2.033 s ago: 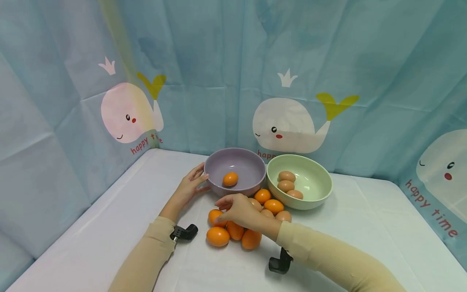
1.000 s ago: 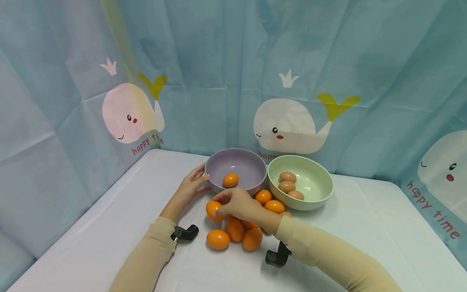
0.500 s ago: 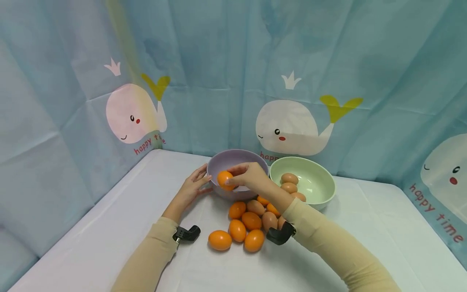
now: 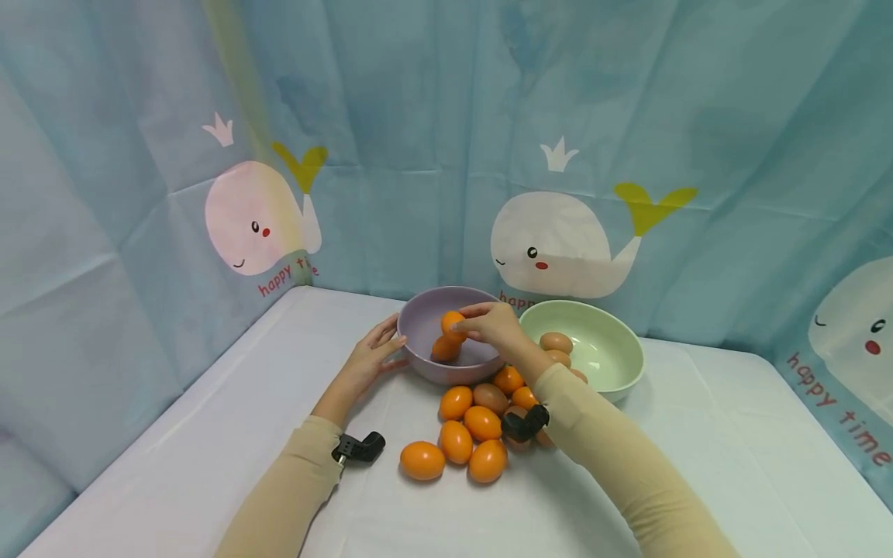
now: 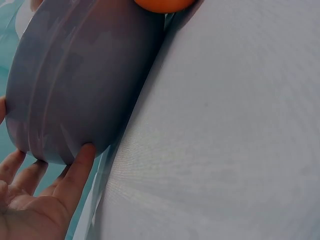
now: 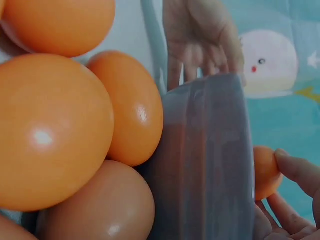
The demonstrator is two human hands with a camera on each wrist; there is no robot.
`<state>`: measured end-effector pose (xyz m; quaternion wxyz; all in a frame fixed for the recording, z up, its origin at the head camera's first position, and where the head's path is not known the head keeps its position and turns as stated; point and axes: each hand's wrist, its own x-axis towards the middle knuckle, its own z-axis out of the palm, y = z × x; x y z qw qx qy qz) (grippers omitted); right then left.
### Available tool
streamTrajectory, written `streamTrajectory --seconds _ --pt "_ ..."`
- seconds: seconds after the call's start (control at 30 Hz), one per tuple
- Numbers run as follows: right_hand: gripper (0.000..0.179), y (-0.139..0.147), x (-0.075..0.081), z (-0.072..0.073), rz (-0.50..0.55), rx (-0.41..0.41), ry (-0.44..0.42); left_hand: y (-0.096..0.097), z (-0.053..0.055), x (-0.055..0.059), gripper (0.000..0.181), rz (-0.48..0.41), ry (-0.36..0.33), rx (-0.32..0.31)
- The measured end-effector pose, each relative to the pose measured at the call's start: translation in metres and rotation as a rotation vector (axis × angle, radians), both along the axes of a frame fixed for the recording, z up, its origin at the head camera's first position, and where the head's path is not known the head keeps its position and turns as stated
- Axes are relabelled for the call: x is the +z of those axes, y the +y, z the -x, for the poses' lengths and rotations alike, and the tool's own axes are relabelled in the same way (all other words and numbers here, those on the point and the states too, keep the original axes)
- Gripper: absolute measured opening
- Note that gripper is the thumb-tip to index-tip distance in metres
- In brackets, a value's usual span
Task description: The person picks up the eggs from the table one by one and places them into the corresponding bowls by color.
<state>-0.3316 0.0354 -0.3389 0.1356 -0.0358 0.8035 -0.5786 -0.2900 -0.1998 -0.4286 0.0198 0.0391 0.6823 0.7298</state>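
My right hand [image 4: 491,325] pinches an orange egg [image 4: 452,322] between thumb and fingertips, inside the purple bowl [image 4: 418,360]. Another orange egg [image 4: 445,349] lies in the bowl just below it. In the right wrist view the held egg [image 6: 266,172] shows past the bowl's rim, with thumb and fingers on it. My left hand [image 4: 370,356] rests against the bowl's left side. The left wrist view shows its fingertips touching the bowl's outer wall [image 5: 85,90], the fingers fairly straight.
A green bowl [image 4: 614,364] with several brown eggs [image 4: 556,342] stands right of the purple bowl. In front, several orange eggs [image 4: 422,460] and brown eggs [image 4: 491,398] lie loose on the white table [image 4: 377,519]. A printed blue curtain [image 4: 391,194] rises behind.
My right hand has picked up an orange egg from the pile's left side, lifted it and carried it into the purple bowl. My left hand has stayed at the bowl's side.
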Motion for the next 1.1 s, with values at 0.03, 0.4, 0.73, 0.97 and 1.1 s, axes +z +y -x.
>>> streamTrajectory --seconds 0.03,0.4,0.73,0.97,1.1 --pt "0.038 0.000 -0.001 0.002 -0.002 -0.014 -0.007 0.000 0.000 0.000 0.066 0.002 -0.001 -0.002" --pt "0.037 -0.008 -0.015 0.018 0.067 -0.097 -0.050 -0.001 0.000 0.000 0.064 0.021 0.005 -0.002" --pt "0.038 -0.012 -0.026 0.026 0.023 -0.063 -0.038 0.000 0.001 0.001 0.065 0.019 0.003 -0.002" --pt "0.035 -0.013 -0.030 0.028 -0.051 -0.010 -0.069 0.001 -0.001 0.002 0.066 0.016 0.000 -0.007" --pt "0.036 -0.014 -0.032 0.027 -0.071 -0.004 -0.081 0.001 -0.001 0.001 0.065 0.009 0.004 -0.008"
